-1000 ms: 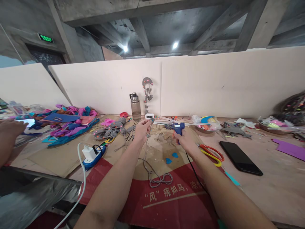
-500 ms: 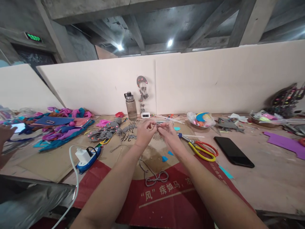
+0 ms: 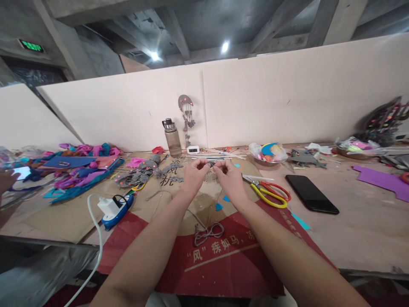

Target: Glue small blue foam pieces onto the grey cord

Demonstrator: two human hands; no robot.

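My left hand (image 3: 193, 178) and my right hand (image 3: 228, 178) are raised together over the cardboard sheet (image 3: 159, 204), fingertips pinched on the top end of a grey cord (image 3: 209, 232). The cord hangs down from the fingers and ends in loose loops on the red printed part of the sheet. Two small blue foam pieces (image 3: 219, 207) lie just below my right hand. Whatever small piece sits between the fingertips is too tiny to make out.
Yellow and red scissors (image 3: 268, 192) and a black phone (image 3: 311, 199) lie to the right. A blue power strip with a white charger (image 3: 113, 208) sits left. A water bottle (image 3: 172, 138), grey foam shapes (image 3: 140, 174) and colourful foam scraps (image 3: 79, 168) lie behind. Another person's hand (image 3: 6, 181) is at far left.
A second ago my right hand held a blue glue gun; it is now out of that hand. Both hands have come together on the cord's top end. The view shifted slightly.
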